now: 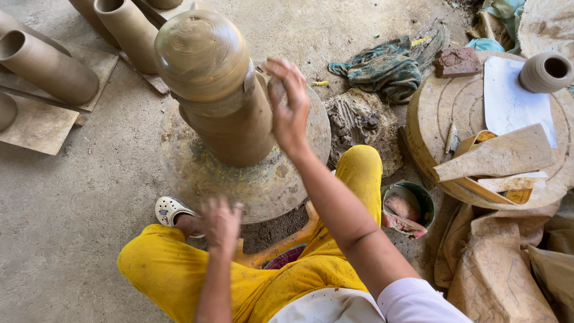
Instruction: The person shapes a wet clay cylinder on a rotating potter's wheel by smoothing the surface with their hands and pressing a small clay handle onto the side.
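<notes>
A tall wet clay vessel [218,90] with a closed, rounded top stands on a round potter's wheel [263,182] in front of me. My right hand [288,104] is raised beside the vessel's right wall, fingers spread and clay-smeared, at or near its surface. Lower down, my left hand [220,222] hovers blurred over the wheel's near edge with its fingers apart and nothing in it. My legs in yellow trousers [179,269] straddle the wheel.
Tall clay cylinders [51,66] stand on boards at the upper left. At right a round slab [430,119] carries a small pot [545,72], a white sheet and flat tools. A small bucket [409,206], a rag [382,69] and sacking [502,263] lie around.
</notes>
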